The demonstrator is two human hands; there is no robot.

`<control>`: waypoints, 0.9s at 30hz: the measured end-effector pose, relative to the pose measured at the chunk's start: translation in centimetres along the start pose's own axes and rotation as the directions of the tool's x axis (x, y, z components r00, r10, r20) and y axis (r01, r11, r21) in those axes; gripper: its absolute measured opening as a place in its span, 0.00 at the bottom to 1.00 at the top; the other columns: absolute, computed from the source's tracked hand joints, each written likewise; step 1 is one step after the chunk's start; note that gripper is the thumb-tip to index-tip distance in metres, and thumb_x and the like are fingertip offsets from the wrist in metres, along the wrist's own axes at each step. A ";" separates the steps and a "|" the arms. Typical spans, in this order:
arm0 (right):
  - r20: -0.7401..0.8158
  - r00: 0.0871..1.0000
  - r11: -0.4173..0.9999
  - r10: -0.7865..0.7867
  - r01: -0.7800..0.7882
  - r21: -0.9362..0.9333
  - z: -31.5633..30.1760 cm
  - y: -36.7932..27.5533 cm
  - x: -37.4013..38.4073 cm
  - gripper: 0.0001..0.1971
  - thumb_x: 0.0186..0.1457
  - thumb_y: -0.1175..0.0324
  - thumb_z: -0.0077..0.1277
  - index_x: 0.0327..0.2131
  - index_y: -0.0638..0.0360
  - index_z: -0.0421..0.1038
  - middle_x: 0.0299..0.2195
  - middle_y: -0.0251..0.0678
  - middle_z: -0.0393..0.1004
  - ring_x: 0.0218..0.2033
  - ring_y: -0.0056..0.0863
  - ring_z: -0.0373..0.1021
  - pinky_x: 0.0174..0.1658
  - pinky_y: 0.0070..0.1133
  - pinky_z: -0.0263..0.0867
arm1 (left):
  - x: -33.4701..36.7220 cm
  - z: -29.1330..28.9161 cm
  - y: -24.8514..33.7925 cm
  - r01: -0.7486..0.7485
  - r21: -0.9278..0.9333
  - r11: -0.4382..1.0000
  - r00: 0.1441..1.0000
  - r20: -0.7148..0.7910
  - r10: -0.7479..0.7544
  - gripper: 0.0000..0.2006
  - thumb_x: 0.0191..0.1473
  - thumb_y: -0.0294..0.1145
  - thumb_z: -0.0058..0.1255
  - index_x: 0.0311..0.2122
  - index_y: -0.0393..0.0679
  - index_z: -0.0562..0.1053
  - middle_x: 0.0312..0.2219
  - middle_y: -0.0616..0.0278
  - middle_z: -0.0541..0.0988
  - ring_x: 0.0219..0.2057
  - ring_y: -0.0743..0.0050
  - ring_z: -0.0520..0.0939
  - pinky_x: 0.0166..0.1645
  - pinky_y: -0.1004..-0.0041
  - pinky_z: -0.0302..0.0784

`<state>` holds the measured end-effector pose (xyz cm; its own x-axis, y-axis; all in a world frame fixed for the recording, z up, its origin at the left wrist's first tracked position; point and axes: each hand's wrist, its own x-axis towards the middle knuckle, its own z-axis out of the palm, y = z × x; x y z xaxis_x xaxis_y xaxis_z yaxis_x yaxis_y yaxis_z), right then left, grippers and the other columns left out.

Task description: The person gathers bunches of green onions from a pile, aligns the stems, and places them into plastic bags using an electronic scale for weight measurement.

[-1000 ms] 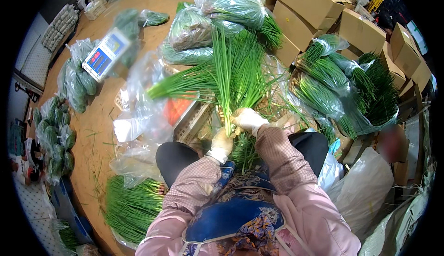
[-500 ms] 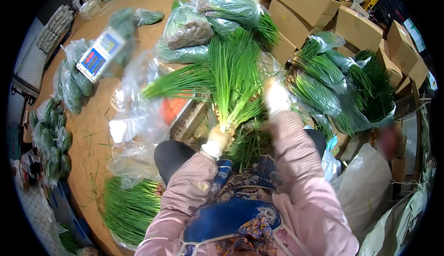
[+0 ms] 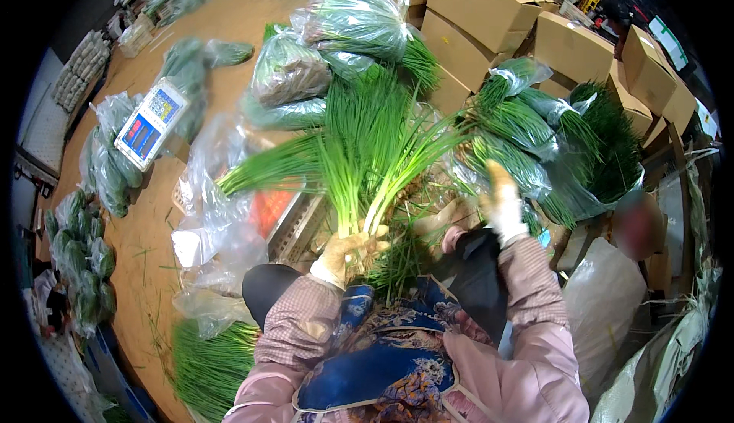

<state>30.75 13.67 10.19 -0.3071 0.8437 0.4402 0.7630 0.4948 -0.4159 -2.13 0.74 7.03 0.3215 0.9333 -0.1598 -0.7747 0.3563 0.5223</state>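
My left hand (image 3: 344,253), in a pale work glove, grips a bunch of green onions (image 3: 348,171) by the white root ends. The long leaves fan out away from me, with some splayed to the left and a few stalks leaning right. My right hand (image 3: 501,197), also gloved, is to the right of the bunch, apart from it. Its fingers point forward, stretched out, and I see nothing held in them. Just beyond it is a pile of bagged green onions (image 3: 512,155). Loose green trimmings (image 3: 397,266) lie below the bunch, in front of my lap.
Filled plastic bags of green onions (image 3: 355,22) lie ahead. Cardboard boxes (image 3: 482,6) are stacked far right. A digital scale display (image 3: 151,123) stands left, near clear bags (image 3: 222,217) and a crate (image 3: 298,228). More loose green onions (image 3: 210,362) lie at lower left.
My right hand has moved right and toward me, away from the bunch. The bunch in my left hand has shifted slightly left, and several stalks now spread rightward. The whole view has shifted a little.
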 end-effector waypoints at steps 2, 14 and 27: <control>0.120 0.937 0.941 -0.328 0.335 -0.048 0.3 -9.1 2.4 0.36 0.31 0.77 0.58 0.51 0.54 0.60 0.52 0.47 0.59 0.53 0.47 0.57 0.56 0.36 0.53 | 0.1 0.5 0.3 0.079 0.028 0.997 0.995 0.064 -0.080 0.28 0.45 0.22 0.49 0.54 0.32 0.57 0.46 0.42 0.69 0.41 0.55 0.77 0.44 0.69 0.74; 0.569 0.390 0.636 -0.724 0.696 0.333 8.8 -15.1 9.3 0.15 0.38 0.64 0.55 0.35 0.46 0.70 0.35 0.30 0.73 0.45 0.31 0.66 0.55 0.38 0.53 | -0.4 1.1 7.9 0.266 0.769 0.582 0.882 0.050 -0.469 0.26 0.43 0.34 0.54 0.47 0.33 0.65 0.30 0.53 0.76 0.30 0.69 0.77 0.33 0.73 0.73; 0.692 0.540 0.714 -0.479 0.699 -0.052 27.0 -25.5 18.2 0.17 0.45 0.59 0.55 0.37 0.58 0.66 0.27 0.40 0.73 0.33 0.36 0.70 0.49 0.36 0.59 | -7.2 -10.5 20.4 0.540 0.836 -0.096 0.272 -0.065 0.960 0.20 0.46 0.38 0.53 0.45 0.39 0.69 0.43 0.47 0.70 0.45 0.54 0.70 0.49 0.64 0.63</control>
<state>-9.65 21.97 7.36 -0.9248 0.3631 -0.1134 0.3594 0.9317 0.0519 -26.00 1.79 10.05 -0.6917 0.5987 0.4039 0.7036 0.4325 0.5639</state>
